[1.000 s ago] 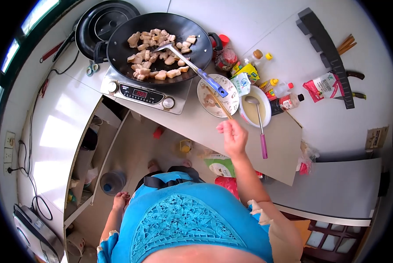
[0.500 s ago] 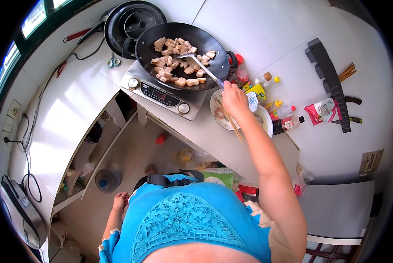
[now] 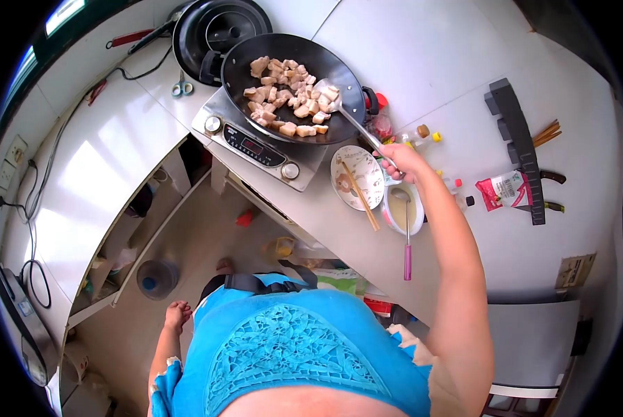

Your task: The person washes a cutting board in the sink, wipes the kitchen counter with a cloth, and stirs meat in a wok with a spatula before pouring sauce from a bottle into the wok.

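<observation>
Grips a long silver metal spatula (image 3: 360, 128) in the right hand (image 3: 405, 160), with left hand (image 3: 178, 315) loosely curled, seemingly for stirring pale meat chunks (image 3: 302, 110) in the far round black wok (image 3: 329, 62), likely needing gentle scooping.

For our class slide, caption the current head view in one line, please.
The right hand holds a spatula in a wok of meat pieces; the left hand hangs low.

The blue top (image 3: 294, 340) has a floral lace panel (image 3: 277, 354) and cream-edged sleeves (image 3: 166, 380).
</observation>
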The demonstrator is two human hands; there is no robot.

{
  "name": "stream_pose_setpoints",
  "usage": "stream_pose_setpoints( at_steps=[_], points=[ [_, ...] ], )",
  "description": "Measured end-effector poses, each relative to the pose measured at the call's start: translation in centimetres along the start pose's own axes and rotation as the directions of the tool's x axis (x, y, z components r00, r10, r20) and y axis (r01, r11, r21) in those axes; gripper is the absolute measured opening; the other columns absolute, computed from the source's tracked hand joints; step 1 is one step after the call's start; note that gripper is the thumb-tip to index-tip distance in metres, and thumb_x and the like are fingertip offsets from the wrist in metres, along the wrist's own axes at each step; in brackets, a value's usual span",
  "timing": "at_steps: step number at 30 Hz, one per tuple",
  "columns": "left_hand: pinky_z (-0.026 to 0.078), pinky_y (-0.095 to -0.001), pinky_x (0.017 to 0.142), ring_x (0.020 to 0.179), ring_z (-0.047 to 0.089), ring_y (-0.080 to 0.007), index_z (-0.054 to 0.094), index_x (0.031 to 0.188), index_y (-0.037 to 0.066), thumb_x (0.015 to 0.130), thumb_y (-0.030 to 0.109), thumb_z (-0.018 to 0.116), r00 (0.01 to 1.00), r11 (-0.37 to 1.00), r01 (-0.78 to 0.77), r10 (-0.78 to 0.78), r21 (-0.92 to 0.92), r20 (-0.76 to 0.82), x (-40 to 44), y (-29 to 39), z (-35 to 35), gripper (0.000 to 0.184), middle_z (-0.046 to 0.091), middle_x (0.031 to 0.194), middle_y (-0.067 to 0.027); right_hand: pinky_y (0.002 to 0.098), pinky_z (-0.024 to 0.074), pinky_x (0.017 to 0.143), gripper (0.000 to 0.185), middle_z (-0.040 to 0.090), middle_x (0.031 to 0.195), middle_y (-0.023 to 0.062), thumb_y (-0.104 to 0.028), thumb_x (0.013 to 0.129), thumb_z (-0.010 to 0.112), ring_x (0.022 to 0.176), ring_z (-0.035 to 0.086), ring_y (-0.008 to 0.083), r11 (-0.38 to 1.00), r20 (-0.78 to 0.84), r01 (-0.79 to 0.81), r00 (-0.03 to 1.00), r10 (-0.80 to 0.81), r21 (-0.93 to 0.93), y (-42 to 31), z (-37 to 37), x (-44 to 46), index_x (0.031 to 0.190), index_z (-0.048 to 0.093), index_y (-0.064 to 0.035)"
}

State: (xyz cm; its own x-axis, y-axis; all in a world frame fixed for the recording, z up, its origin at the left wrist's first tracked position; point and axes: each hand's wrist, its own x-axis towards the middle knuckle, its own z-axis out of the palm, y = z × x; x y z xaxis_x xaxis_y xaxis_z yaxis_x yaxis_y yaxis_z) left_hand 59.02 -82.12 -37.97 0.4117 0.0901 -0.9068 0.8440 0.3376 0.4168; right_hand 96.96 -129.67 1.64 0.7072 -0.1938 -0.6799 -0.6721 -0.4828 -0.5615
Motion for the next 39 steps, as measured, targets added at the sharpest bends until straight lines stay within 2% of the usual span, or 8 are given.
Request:
stream_pose_setpoints(
  at_steps=[3, 7, 10, 22, 26, 29, 34, 39],
  points=[
    [0.049, -0.0245, 0.059, 0.064, 0.058, -0.0129, 0.056, 0.094, 0.009, 0.092, 0.017, 0.046, 0.999, 0.999, 0.031, -0.031, -0.011, -0.016, 0.9, -0.3, -0.9, 0.013, 0.059, 0.077, -0.0024, 0.0170, 0.0301, 0.039, 0.023, 0.045, 0.067, -0.0018, -0.027, 0.093, 0.045, 0.048, 0.036, 0.0042, 0.977, 0.193, -0.065, 0.981, 0.025, 0.203, 0.1, 1.8, -0.2, 0.099, 0.052, -0.0062],
    [0.048, -0.0237, 0.058, 0.065, 0.058, -0.0126, 0.056, 0.094, 0.010, 0.091, 0.018, 0.047, 0.998, 0.999, 0.042, -0.040, 0.031, -0.054, 0.2, 1.3, -0.4, 0.012, 0.059, 0.077, -0.0019, 0.0277, 0.0377, 0.042, 0.023, 0.049, 0.064, 0.0034, -0.025, 0.093, 0.045, 0.050, 0.045, 0.0112, 0.950, 0.150, 0.227, 0.969, -0.198, -0.216, -0.9, 5.3, -3.9, 0.093, 0.053, -0.0037],
    [0.048, -0.0235, 0.059, 0.065, 0.059, -0.0125, 0.056, 0.094, 0.010, 0.091, 0.019, 0.047, 0.999, 0.999, 0.016, -0.015, 0.029, -0.032, 0.9, 1.6, -0.6, 0.012, 0.060, 0.077, -0.0017, 0.0404, 0.0445, 0.060, 0.025, 0.058, 0.073, 0.0205, -0.023, 0.088, 0.049, 0.063, 0.057, 0.0341, 0.597, 0.071, 0.500, 0.800, -0.596, -0.627, -0.3, 5.0, -7.2, 0.099, 0.051, 0.0000],
    [0.049, -0.0228, 0.058, 0.067, 0.059, -0.0124, 0.056, 0.097, 0.009, 0.092, 0.018, 0.047, 0.998, 0.999, 0.041, -0.040, 0.019, -0.050, 0.4, 2.1, 0.5, 0.013, 0.059, 0.079, -0.0022, 0.0475, 0.0447, 0.069, 0.021, 0.059, 0.080, 0.0243, -0.020, 0.089, 0.050, 0.079, 0.057, 0.0422, 0.214, 0.135, 0.370, 0.722, -0.678, -0.904, -2.7, 7.4, -5.7, 0.089, 0.049, 0.0007],
    [0.049, -0.0230, 0.060, 0.068, 0.059, -0.0124, 0.056, 0.098, 0.009, 0.092, 0.018, 0.047, 0.998, 1.000, 0.002, -0.001, 0.014, -0.058, -1.5, 3.8, 0.3, 0.014, 0.059, 0.081, -0.0026, 0.0432, 0.0461, 0.068, 0.027, 0.061, 0.077, 0.0197, -0.024, 0.088, 0.053, 0.075, 0.060, 0.0348, 0.309, 0.043, 0.400, 0.668, -0.743, -0.863, -4.8, 4.3, 0.1, 0.100, 0.052, 0.0001],
    [0.049, -0.0232, 0.061, 0.069, 0.058, -0.0123, 0.056, 0.099, 0.009, 0.092, 0.018, 0.046, 0.997, 1.000, -0.014, 0.013, -0.018, -0.080, -2.1, 3.1, 0.3, 0.015, 0.059, 0.082, -0.0028, 0.0232, 0.0336, 0.034, 0.026, 0.047, 0.060, -0.0009, -0.024, 0.088, 0.052, 0.041, 0.039, 0.0067, 0.796, 0.007, 0.361, 0.912, -0.410, -0.486, -6.6, -1.0, -1.9, 0.108, 0.051, -0.0068],
    [0.048, -0.0237, 0.061, 0.068, 0.058, -0.0125, 0.055, 0.097, 0.010, 0.091, 0.017, 0.045, 0.992, 0.995, 0.042, -0.052, -0.088, -0.114, -1.8, -0.5, -0.2, 0.014, 0.059, 0.083, -0.0026, 0.0186, 0.0337, 0.035, 0.019, 0.048, 0.061, -0.0017, -0.025, 0.090, 0.050, 0.041, 0.038, 0.0046, 0.938, -0.165, 0.164, 0.961, -0.221, -0.305, -7.4, -5.3, -0.3, 0.096, 0.054, -0.0072],
    [0.048, -0.0243, 0.060, 0.067, 0.058, -0.0128, 0.055, 0.095, 0.010, 0.089, 0.019, 0.049, 0.989, 0.981, 0.003, -0.032, -0.196, -0.144, -3.8, -3.5, -0.1, 0.013, 0.060, 0.083, -0.0021, 0.0153, 0.0310, 0.035, 0.019, 0.049, 0.062, -0.0024, -0.028, 0.090, 0.052, 0.042, 0.037, 0.0023, 0.995, 0.064, -0.005, 0.998, 0.011, -0.100, -10.0, -4.5, 6.9, 0.094, 0.061, -0.0117]
  ],
)
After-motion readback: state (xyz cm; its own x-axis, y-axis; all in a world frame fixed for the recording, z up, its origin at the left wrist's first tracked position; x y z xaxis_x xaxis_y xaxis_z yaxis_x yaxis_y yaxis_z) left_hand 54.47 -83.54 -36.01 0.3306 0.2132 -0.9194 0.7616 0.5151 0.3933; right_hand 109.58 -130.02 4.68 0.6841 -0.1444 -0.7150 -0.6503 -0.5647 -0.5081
